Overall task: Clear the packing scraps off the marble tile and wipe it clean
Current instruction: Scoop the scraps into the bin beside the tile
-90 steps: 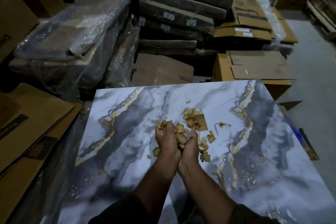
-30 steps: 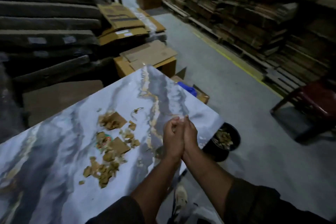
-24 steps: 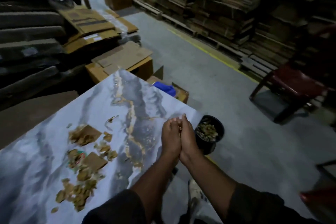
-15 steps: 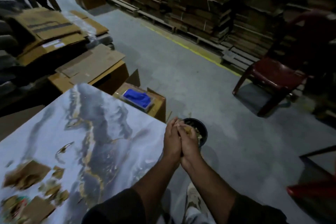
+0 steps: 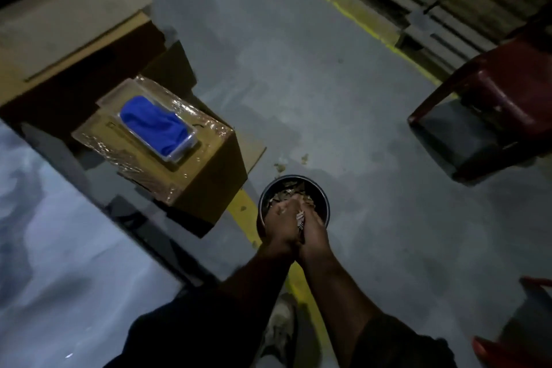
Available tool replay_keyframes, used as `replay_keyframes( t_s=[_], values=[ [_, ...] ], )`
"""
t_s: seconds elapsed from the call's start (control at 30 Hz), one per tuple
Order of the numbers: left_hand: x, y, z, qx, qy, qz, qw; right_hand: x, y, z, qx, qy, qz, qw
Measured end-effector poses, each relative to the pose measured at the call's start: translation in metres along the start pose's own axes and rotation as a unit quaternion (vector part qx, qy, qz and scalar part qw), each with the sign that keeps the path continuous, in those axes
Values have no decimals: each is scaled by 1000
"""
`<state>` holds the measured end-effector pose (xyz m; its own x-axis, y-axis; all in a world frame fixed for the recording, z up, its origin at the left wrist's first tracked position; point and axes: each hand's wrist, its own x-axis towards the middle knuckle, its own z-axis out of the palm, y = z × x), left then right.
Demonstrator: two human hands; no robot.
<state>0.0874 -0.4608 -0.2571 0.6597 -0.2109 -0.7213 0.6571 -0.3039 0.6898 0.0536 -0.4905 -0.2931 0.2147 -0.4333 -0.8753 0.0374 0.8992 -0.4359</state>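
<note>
The fingers [image 5: 280,209] of both hands are pointing down into the mouth of the round black bucket [image 5: 324,203], the left hand [image 5: 282,225] and right hand [image 5: 313,228] pressing together as a closed cup around a bundle of scraps [image 5: 300,219], of which only a pale printed sliver is showing between the palms. Half a second ago the hands were hovering just short of the bucket rim; now they are reaching inside it, and the view is tipping further toward the floor. Torn brown cardboard pieces [image 5: 286,190] are lying in the bucket, and a few crumbs are sitting on the smooth grey concrete floor [image 5: 328,84] just beyond it. The glossy marble tile [image 5: 53,233] is sliding out at the left, its scrap pile no longer in view. Near the bucket a cardboard box [image 5: 206,176] wrapped in shiny film is carrying a packaged blue cloth [image 5: 153,125].
</note>
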Motion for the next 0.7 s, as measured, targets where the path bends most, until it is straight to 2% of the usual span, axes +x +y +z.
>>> replay_keyframes(
  t_s=[0.2,0.4,0.7],
  values=[
    [116,-56,31,40,15,-74,996,123,12,-18,5,-10,102,995],
    [176,-90,42,-56,18,-182,982,176,18,-23,33,-25,123,991],
    [167,-82,45,-65,25,-127,990,169,-2,-20,0,-29,97,995]
  ],
)
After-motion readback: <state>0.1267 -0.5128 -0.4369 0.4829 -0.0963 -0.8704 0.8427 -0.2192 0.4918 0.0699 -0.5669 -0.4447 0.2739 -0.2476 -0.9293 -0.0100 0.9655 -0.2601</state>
